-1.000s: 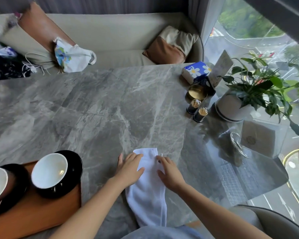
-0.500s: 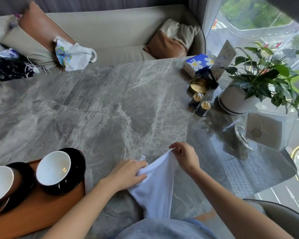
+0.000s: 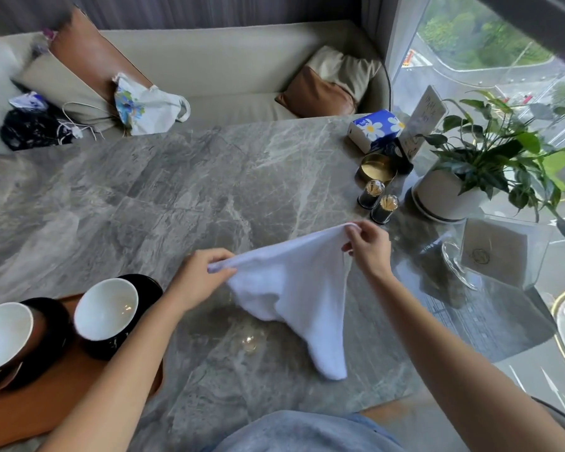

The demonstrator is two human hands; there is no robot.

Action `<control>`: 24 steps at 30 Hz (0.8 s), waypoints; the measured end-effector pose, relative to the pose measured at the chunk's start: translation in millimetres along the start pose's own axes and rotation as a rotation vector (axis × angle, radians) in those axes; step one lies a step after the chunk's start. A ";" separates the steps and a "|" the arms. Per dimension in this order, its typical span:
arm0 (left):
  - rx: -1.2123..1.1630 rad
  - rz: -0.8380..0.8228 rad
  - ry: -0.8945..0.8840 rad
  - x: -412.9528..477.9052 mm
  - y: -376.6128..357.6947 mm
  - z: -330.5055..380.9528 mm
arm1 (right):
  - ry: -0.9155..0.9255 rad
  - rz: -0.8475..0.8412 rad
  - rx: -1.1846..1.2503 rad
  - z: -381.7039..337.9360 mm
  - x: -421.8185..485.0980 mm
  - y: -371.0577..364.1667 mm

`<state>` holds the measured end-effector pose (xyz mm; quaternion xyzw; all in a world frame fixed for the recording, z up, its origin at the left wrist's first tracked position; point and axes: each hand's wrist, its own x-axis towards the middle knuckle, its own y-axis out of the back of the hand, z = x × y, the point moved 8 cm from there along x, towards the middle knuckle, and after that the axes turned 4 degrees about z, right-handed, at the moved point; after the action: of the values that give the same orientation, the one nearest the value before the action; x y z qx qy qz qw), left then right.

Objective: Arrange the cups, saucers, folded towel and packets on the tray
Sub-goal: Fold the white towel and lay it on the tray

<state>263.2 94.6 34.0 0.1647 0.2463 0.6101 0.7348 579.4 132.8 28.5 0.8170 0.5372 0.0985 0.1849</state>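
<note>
A white towel (image 3: pixel 294 288) hangs unfolded above the marble table, stretched between both hands. My left hand (image 3: pixel 199 275) pinches its left corner and my right hand (image 3: pixel 369 246) pinches its right corner, held a little higher. The towel's lower end droops to the tabletop. At the lower left a brown wooden tray (image 3: pixel 56 406) carries two white-lined cups, one (image 3: pixel 106 308) on a black saucer (image 3: pixel 144 288), the other (image 3: pixel 4 337) at the frame's left edge on a second black saucer (image 3: pixel 56 321). I see no packets.
Two small toothpick jars (image 3: pixel 377 202), a gold tin (image 3: pixel 377 168), a tissue box (image 3: pixel 375 128), a potted plant (image 3: pixel 450 194) and a clear napkin holder (image 3: pixel 503 249) crowd the table's right side. A sofa with cushions and bags runs along the far edge.
The towel lay flat under both hands a second ago. Both hands have since pinched its corners, lifted it off the table and spread apart, the right hand moving up and right.
</note>
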 end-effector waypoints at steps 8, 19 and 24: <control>-0.374 0.461 -0.056 33.2 77.2 35.7 | 0.178 -0.021 0.321 -92.2 35.8 13.2; -0.595 0.328 0.039 36.6 114.3 47.7 | 0.149 -0.302 0.426 -131.2 40.5 1.0; -0.641 0.154 0.396 -0.4 48.5 -38.8 | -0.137 -0.617 0.257 -45.9 4.4 -23.4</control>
<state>201.7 101.7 28.4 -0.1764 0.1670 0.7295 0.6394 545.0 154.1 60.7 0.6373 0.7534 -0.0858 0.1374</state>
